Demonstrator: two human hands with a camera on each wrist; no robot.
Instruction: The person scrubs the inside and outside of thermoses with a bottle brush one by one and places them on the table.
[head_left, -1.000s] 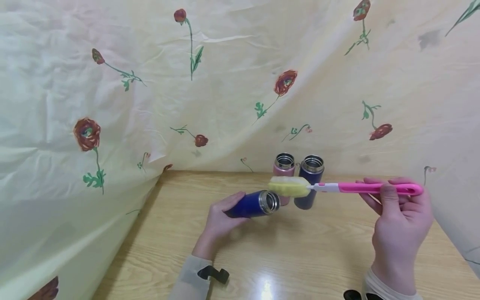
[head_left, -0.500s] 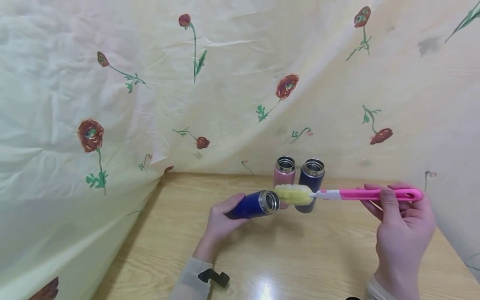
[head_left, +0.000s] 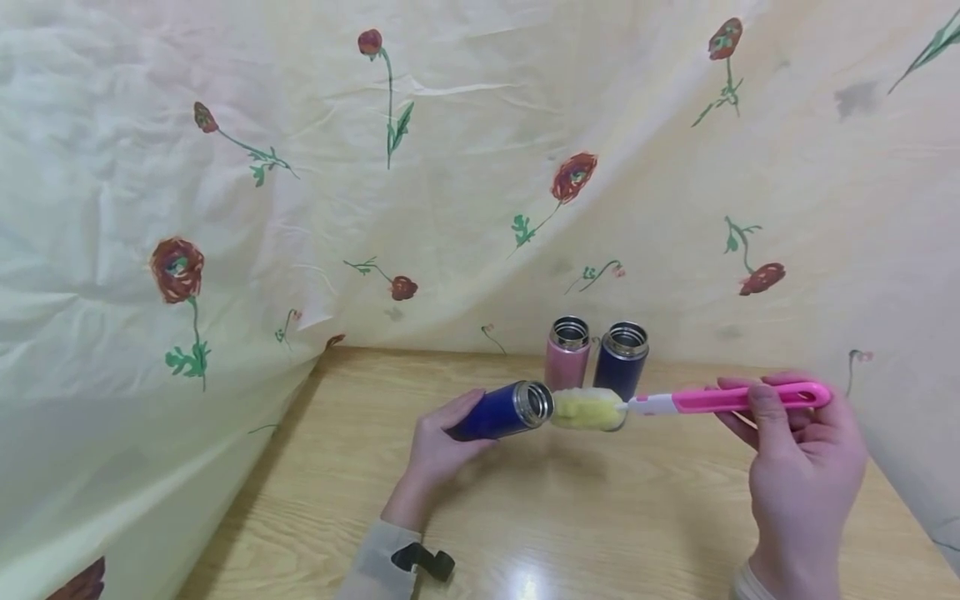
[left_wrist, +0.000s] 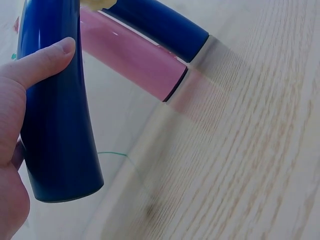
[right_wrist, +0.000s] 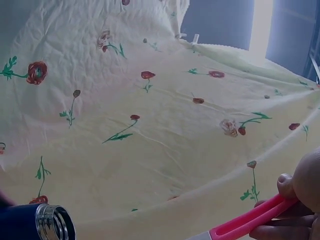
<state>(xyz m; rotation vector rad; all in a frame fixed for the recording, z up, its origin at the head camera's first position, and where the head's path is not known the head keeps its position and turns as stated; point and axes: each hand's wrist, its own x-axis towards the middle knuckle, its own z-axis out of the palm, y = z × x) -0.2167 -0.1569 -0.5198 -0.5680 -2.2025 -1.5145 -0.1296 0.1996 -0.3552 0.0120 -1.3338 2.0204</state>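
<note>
A blue flask (head_left: 491, 412) without a lid lies tilted in my left hand (head_left: 438, 442), its steel mouth facing right. In the left wrist view the thumb wraps across the blue flask (left_wrist: 57, 120). My right hand (head_left: 806, 467) grips the pink handle (head_left: 712, 400) of a bottle brush, also seen in the right wrist view as a pink handle (right_wrist: 252, 220). The brush's yellow and white sponge head (head_left: 588, 409) points left, its tip right at the flask's mouth (head_left: 534, 404).
Behind the brush a pink flask (head_left: 567, 358) and a dark blue flask (head_left: 621, 358) stand upright with open mouths on the wooden table (head_left: 600, 517). A cream cloth with poppies (head_left: 450, 167) hangs behind and at the left.
The brush has come down, its sponge head dropping from above the flask's mouth to level with it. The left hand and blue flask have hardly moved.
</note>
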